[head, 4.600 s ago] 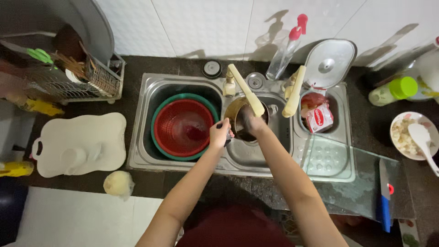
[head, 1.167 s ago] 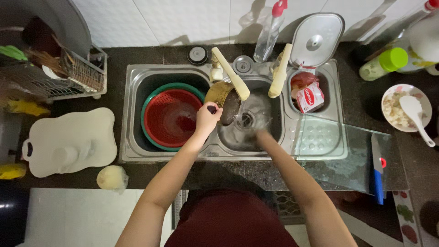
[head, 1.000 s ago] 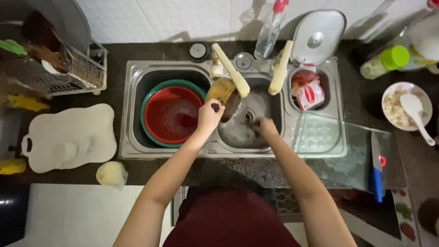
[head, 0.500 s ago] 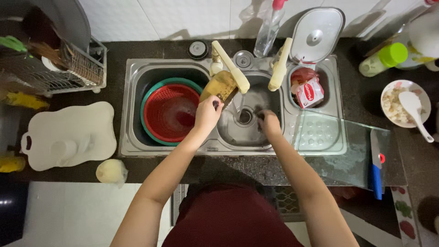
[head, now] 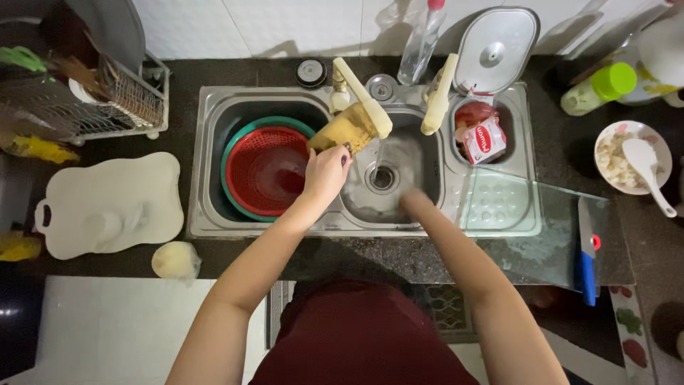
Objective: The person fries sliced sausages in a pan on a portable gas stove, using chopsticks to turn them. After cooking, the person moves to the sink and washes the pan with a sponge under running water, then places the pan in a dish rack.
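One sink [head: 214, 164] with three basins. Two taps [head: 363, 96]. One red colander [head: 267, 171] in one green bowl [head: 235, 142]. One yellow pot [head: 345, 128]. One lid [head: 495, 50]. Two bottles, one clear [head: 420, 43] and one green-capped [head: 598, 89]. One cutting board [head: 107, 207]. One knife [head: 586, 249]. One dish [head: 613, 142] with one spoon [head: 645, 171]. One rack [head: 121, 107]. Two hands [head: 326, 173].

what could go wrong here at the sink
1. The left hand holds the yellowish container tilted right against the tap spout; it may knock the spout or slip from wet fingers.
2. The right hand is blurred low in the middle basin, so water might splash out.
3. The knife lies on the glass board near the counter's front edge; an elbow might catch it.
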